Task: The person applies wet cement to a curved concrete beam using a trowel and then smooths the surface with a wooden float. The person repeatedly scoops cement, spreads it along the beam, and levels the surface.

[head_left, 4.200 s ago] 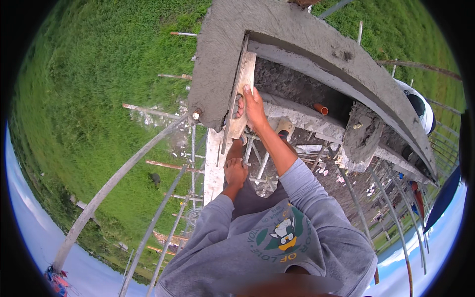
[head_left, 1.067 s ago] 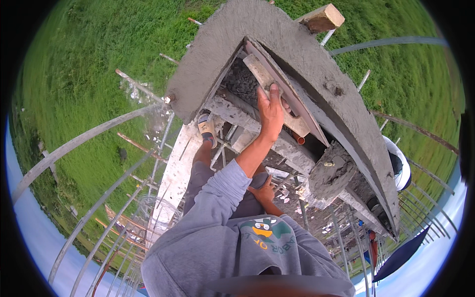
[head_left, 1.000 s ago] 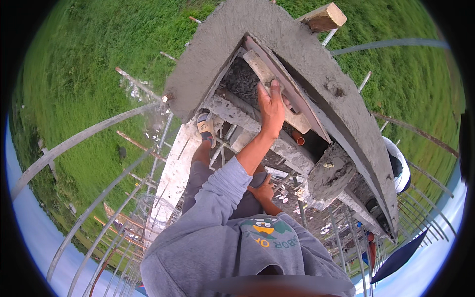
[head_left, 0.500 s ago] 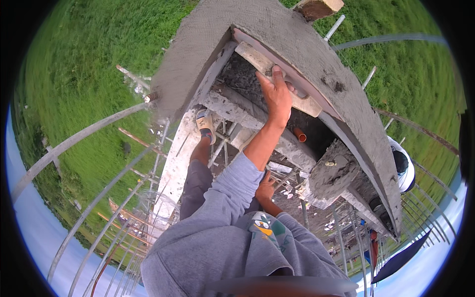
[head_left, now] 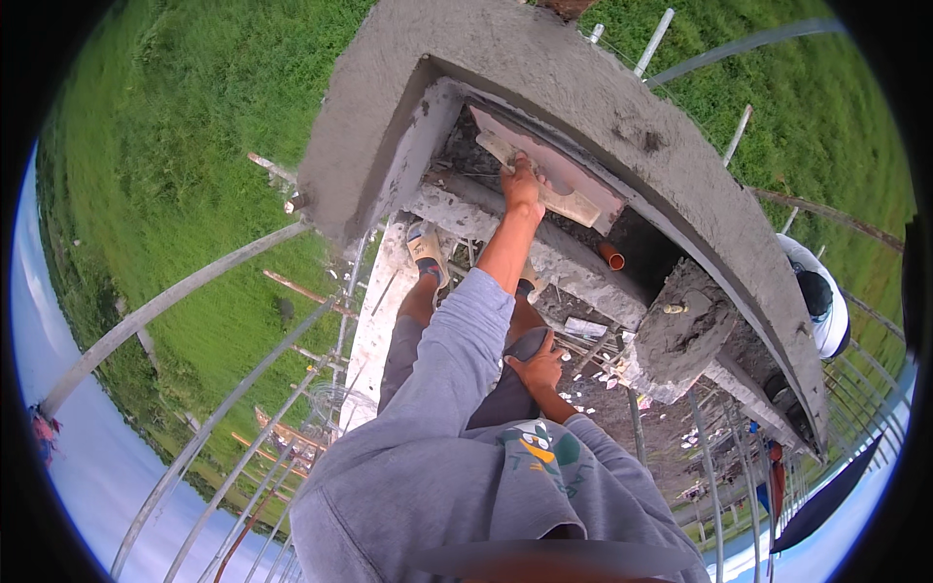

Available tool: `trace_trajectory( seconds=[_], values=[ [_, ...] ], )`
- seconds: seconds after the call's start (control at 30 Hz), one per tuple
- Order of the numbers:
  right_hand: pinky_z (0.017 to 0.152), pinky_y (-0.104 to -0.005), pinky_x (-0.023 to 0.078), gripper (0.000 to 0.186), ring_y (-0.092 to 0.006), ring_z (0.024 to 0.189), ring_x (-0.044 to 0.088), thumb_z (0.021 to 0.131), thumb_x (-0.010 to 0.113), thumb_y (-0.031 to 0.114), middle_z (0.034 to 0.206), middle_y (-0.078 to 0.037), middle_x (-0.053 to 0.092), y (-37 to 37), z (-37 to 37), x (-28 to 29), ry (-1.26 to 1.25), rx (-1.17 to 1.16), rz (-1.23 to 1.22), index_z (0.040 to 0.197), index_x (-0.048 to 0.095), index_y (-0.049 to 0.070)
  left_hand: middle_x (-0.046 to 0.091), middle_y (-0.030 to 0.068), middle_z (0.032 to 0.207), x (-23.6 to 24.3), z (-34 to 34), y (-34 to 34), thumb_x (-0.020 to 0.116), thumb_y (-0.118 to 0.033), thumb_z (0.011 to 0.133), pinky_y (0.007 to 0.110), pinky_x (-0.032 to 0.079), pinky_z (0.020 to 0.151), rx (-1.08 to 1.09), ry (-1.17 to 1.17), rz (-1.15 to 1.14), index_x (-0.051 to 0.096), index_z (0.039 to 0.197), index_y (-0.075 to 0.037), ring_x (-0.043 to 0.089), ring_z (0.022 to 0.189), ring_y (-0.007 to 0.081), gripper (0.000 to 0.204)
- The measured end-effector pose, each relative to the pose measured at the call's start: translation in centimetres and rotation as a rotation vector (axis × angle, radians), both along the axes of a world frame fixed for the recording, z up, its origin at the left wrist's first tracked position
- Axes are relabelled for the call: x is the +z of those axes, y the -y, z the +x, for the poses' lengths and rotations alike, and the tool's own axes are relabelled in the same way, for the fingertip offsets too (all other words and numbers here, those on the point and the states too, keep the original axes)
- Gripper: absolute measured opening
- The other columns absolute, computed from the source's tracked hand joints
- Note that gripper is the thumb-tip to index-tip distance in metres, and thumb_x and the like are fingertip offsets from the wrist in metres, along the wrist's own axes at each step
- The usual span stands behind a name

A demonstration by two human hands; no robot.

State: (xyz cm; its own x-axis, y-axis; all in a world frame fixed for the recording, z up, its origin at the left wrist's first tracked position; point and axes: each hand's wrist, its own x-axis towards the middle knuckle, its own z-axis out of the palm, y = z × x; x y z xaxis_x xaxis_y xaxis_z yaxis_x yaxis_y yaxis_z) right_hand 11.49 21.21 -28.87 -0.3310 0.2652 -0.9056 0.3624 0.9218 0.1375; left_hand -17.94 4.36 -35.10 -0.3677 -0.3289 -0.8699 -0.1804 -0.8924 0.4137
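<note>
My left hand [head_left: 523,185] reaches up, shut on a tan wooden float [head_left: 564,202]. The float lies flat against a pinkish board [head_left: 573,167] on the inner face of a grey plastered concrete wall [head_left: 505,58]. My right hand [head_left: 536,367] rests on my thigh with fingers spread, holding nothing. My grey sleeve runs from the lower left up to the float. My feet stand on a pale plank [head_left: 374,325] below the wall.
A heap of wet mortar [head_left: 680,325] sits on a concrete block to the right, with an orange pipe end [head_left: 612,258] beside it. Another person in a white shirt [head_left: 818,303] stands lower right. Metal scaffold poles [head_left: 175,301] ring me; grass lies far below.
My left hand has left the upright board at the wall's corner and now holds the float on the inner face, sliding it slightly along. My right hand stays on my thigh.
</note>
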Motion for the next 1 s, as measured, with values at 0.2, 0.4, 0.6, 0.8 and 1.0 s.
trace_trajectory(
  seconds=[0.2,0.4,0.6,0.8,1.0],
  values=[
    [0.101,-0.0523,0.052,0.136,-0.0488,0.122,0.058,0.066,0.091,0.056,0.142,-0.030,0.040,-0.1,0.8,-0.8,0.002,0.011,0.019,0.164,0.004,0.019,0.055,0.0037,0.089,3.6,9.8,-2.9,0.052,-0.032,0.110,0.033,0.050,0.055,-0.118,-0.120,-0.173,0.043,0.129,-0.012,0.054,0.064,0.0133,0.029],
    [0.107,-0.0471,0.045,0.098,-0.0443,0.121,0.058,0.084,0.080,0.048,0.138,-0.026,0.049,0.0,1.4,1.1,-0.229,0.064,-0.006,0.159,0.028,0.010,0.059,0.0051,0.091,9.0,13.7,-2.1,0.051,-0.025,0.110,0.029,0.054,0.076,-0.433,-0.064,-0.330,0.045,0.125,-0.004,0.061,0.076,0.0132,0.027],
    [0.102,-0.0420,0.046,0.034,-0.0335,0.114,0.060,0.102,0.059,0.024,0.124,-0.020,0.062,5.8,-3.9,8.7,-0.726,-0.560,-0.677,0.124,0.059,-0.001,0.049,0.0172,0.129,11.4,19.2,-0.1,0.058,-0.014,0.104,0.036,0.052,0.094,-0.762,0.035,-0.896,0.044,0.144,0.001,0.058,0.114,0.0261,0.046],
    [0.093,-0.0436,0.051,0.046,-0.0373,0.103,0.069,0.102,0.059,0.036,0.111,-0.023,0.069,13.6,-10.5,5.8,-0.519,-0.765,-0.843,0.127,0.058,-0.003,0.044,0.0224,0.140,14.6,22.2,3.6,0.069,-0.012,0.093,0.046,0.042,0.109,-1.006,-0.078,-1.101,0.045,0.147,0.001,0.049,0.130,0.0396,0.061],
    [0.086,-0.0406,0.053,0.049,-0.0291,0.096,0.069,0.107,0.051,0.042,0.107,-0.020,0.071,16.4,-12.0,5.5,-0.524,-0.811,-0.760,0.117,0.060,-0.005,0.044,0.0230,0.144,20.3,21.1,8.4,0.072,-0.005,0.086,0.048,0.041,0.111,-1.551,-0.059,-1.182,0.044,0.150,0.000,0.046,0.134,0.0432,0.070]
  ],
)
